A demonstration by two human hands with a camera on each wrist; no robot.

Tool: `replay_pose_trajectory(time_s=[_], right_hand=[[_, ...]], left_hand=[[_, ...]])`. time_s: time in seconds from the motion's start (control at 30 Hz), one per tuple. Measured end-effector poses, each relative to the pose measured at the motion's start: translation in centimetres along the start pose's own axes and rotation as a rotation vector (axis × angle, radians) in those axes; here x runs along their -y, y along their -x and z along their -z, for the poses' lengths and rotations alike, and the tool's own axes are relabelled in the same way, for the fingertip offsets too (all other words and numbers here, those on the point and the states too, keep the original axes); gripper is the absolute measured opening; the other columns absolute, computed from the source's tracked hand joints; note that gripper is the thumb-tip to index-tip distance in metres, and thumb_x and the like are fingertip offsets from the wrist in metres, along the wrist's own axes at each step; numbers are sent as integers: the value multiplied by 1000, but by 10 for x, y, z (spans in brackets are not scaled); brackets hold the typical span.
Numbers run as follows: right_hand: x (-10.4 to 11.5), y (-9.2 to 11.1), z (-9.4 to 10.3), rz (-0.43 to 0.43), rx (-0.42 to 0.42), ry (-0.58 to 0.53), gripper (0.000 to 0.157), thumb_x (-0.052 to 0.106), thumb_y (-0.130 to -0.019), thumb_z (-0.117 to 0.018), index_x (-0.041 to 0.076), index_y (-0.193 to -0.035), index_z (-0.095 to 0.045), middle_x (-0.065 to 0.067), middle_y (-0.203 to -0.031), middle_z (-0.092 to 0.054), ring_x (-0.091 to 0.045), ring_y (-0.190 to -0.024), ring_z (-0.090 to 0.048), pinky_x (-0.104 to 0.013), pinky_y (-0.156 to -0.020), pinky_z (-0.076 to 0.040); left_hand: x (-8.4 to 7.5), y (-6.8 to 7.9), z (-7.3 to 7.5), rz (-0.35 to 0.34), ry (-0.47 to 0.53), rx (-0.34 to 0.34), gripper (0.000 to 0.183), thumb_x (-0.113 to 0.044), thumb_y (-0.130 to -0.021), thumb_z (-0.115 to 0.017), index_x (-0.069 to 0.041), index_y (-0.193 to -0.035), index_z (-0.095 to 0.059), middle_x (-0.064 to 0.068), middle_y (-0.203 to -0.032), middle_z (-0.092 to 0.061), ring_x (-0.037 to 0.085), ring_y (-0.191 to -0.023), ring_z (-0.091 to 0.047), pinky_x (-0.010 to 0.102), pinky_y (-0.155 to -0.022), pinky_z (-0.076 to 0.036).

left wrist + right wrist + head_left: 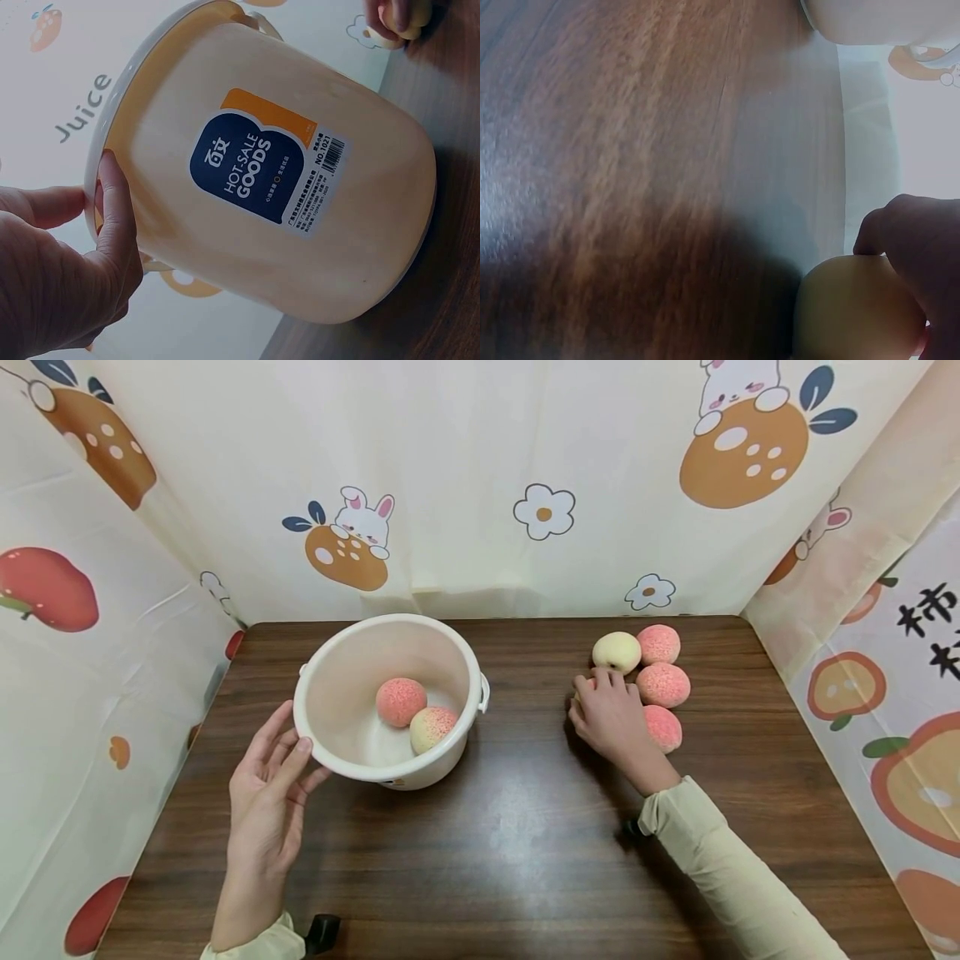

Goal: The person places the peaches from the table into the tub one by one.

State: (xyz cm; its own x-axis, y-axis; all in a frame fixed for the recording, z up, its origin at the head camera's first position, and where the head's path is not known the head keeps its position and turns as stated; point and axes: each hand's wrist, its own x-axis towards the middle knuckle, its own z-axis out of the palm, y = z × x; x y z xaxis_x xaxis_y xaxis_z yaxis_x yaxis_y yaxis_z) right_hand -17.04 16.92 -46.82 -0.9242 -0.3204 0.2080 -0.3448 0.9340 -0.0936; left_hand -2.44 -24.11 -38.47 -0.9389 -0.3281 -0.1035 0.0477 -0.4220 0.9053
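A white bucket (pixel 341 710) stands on the left half of the table, its handle ears at the rim. My left hand (pixel 266 797) pinches the rim between thumb and fingers; the left wrist view shows the bucket's label (pixel 255 161) facing that camera. Inside lie a pink peach (pixel 401 701) and a pale peach with pink speckles (pixel 432 729). On the right, my right hand (pixel 611 718) has its fingers curled over a pale yellow peach (pixel 855 311), mostly hidden under the hand in the head view.
Just behind the right hand sits a yellow peach (pixel 617 652). Several pink peaches, among them one in the middle (pixel 663 685), form a column to its right. The dark wooden table (pixel 517 860) is bounded by printed curtains (pixel 465 485) at the back and sides.
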Motion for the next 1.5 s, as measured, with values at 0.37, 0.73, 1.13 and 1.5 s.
replay_pose_trajectory(time_s=[0.37,0.73,1.13,1.5], right_hand=[[9,-4,10,28,-29,-2,14,22,-95,-58,9,-100,-58,-20,-109,-60,-47,-107,-57,-59,-73,-51],[29,-15,32,66,-38,-12,12,25,-90,-61,14,-87,-57,-14,-102,-63,-42,-94,-57,-55,-73,-50],[63,-34,76,138,-115,-28,11,24,-86,-61,17,-94,-64,-10,-104,-66,-37,-90,-57,-47,-67,-48],[94,-53,113,212,-160,-66,13,25,-87,-57,21,-95,-67,-6,-101,-62,-35,-91,-55,-47,-71,-48]], left_hand=[[1,0,1,-2,6,5,57,6,-102,-59,-7,-156,-45,10,-124,-65,14,-104,-73,27,-75,-66],[2,-1,2,-6,19,8,56,6,-102,-58,-6,-156,-45,8,-121,-65,13,-104,-73,25,-74,-66],[2,-2,1,-9,17,16,56,6,-102,-58,-6,-156,-44,9,-123,-65,14,-103,-73,26,-74,-66],[1,-1,1,-2,20,20,56,5,-103,-57,-7,-156,-44,9,-124,-65,14,-106,-72,25,-75,-66]])
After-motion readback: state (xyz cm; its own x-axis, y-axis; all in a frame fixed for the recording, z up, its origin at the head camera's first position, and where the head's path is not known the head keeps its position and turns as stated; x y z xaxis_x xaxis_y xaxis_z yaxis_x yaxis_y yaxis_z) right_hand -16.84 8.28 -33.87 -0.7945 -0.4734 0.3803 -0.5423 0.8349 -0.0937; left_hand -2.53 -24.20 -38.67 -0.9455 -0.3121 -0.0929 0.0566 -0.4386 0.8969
